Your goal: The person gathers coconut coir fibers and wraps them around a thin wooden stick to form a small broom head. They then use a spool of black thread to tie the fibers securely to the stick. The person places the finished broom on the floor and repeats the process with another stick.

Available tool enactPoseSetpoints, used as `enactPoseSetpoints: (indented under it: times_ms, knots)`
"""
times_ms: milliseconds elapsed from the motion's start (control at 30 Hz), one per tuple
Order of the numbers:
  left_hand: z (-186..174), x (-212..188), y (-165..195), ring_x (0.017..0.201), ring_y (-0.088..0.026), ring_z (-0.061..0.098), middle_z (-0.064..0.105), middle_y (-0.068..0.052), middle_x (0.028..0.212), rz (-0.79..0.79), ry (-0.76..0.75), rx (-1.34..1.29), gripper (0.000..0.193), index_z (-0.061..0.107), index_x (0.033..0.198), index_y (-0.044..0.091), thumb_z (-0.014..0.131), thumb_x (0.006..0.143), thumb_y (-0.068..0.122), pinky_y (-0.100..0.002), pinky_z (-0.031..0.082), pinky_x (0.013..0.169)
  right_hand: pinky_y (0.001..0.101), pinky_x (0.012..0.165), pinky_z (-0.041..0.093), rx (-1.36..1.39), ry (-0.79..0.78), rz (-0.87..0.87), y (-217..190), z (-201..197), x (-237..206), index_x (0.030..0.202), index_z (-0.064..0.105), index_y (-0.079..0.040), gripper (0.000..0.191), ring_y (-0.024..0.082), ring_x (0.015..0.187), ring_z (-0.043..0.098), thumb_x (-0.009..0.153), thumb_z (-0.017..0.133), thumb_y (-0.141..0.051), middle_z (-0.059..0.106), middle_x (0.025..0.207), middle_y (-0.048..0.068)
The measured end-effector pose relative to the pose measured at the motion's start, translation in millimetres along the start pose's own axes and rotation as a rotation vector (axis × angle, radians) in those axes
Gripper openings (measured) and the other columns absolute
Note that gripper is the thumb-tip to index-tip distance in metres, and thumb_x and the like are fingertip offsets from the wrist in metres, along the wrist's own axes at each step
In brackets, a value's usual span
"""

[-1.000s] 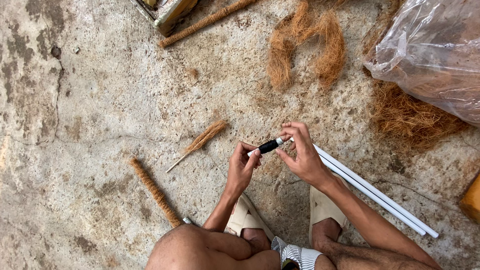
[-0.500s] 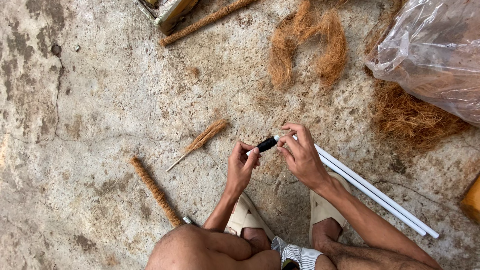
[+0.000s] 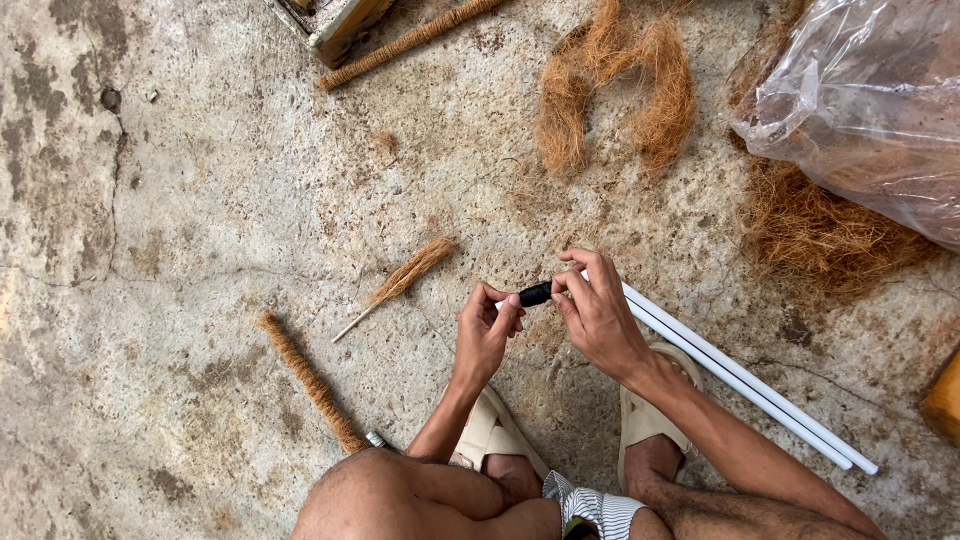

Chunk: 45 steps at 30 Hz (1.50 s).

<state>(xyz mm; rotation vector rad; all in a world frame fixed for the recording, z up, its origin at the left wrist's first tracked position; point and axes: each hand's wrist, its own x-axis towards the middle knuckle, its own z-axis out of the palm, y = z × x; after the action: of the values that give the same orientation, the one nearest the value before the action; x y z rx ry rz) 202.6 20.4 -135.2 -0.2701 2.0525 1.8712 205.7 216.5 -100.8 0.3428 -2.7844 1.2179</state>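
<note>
Head cam: both hands (image 3: 545,322) pinch black cap (image 3: 536,294), prob. on white tube (image 3: 740,378).

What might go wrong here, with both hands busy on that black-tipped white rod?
The black tip is pinched only by fingertips of the left hand and right hand, so it may slip. The white rod lies loose beside a second rod near the sandals; a foot shift might roll it.

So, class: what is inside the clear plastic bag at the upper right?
Brown coconut-like fibre fills the clear plastic bag, and more spills onto the concrete floor below it. Folds and glare hide anything deeper inside.
</note>
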Motion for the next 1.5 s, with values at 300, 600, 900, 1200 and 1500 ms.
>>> enactPoseSetpoints:
  times_ms: [300,600,900,1200,1500]
  knots:
    - [0.0,0.8,-8.1,0.068,-0.014,0.07,0.073,-0.014,0.084,0.027,0.034,-0.013,0.011,0.057,0.098,0.004,0.065,0.098,0.012,-0.027,0.058,0.056,0.0434,0.103,0.053,0.097,0.038,0.039,1.4,6.7,-5.0,0.098,0.059,-0.003,0.007,0.031,0.124,0.053,0.095,0.065,-0.005,0.05,0.13,0.015]
    - [2.0,0.5,-8.3,0.068,-0.014,0.069,0.073,-0.014,0.085,0.022,-0.011,-0.093,0.012,0.055,0.096,0.005,0.064,0.1,0.013,-0.027,0.058,0.057,0.0452,0.102,0.051,-0.01,0.028,0.043,1.7,6.3,-2.5,0.095,0.061,-0.003,0.013,0.03,0.121,0.054,0.089,0.072,-0.007,0.049,0.128,0.016]
    - [0.2,2.2,-8.5,0.065,-0.014,0.069,0.073,-0.015,0.082,-0.009,-0.02,-0.115,0.011,0.057,0.095,0.004,0.062,0.1,0.013,-0.027,0.058,0.055,0.0468,0.104,0.049,0.018,0.075,0.027,4.5,9.2,-5.7,0.095,0.061,-0.003,0.014,0.03,0.121,0.054,0.09,0.073,-0.008,0.05,0.128,0.016]
    - [0.3,3.0,-3.4,0.064,-0.014,0.068,0.073,-0.015,0.082,-0.037,-0.004,-0.141,0.012,0.056,0.094,0.004,0.062,0.1,0.012,-0.027,0.057,0.055,0.0464,0.107,0.049,0.009,0.082,0.021,0.4,6.5,-3.1,0.096,0.06,-0.003,0.013,0.03,0.124,0.054,0.09,0.072,-0.006,0.05,0.129,0.016]
    - [2.6,2.2,-4.7,0.064,-0.013,0.067,0.072,-0.013,0.081,-0.04,-0.068,-0.188,0.013,0.055,0.093,0.005,0.062,0.101,0.012,-0.026,0.055,0.055,0.0432,0.1,0.052,0.002,0.033,0.036,-2.8,4.2,-1.5,0.097,0.062,-0.003,0.012,0.03,0.121,0.053,0.09,0.071,-0.007,0.048,0.127,0.015]
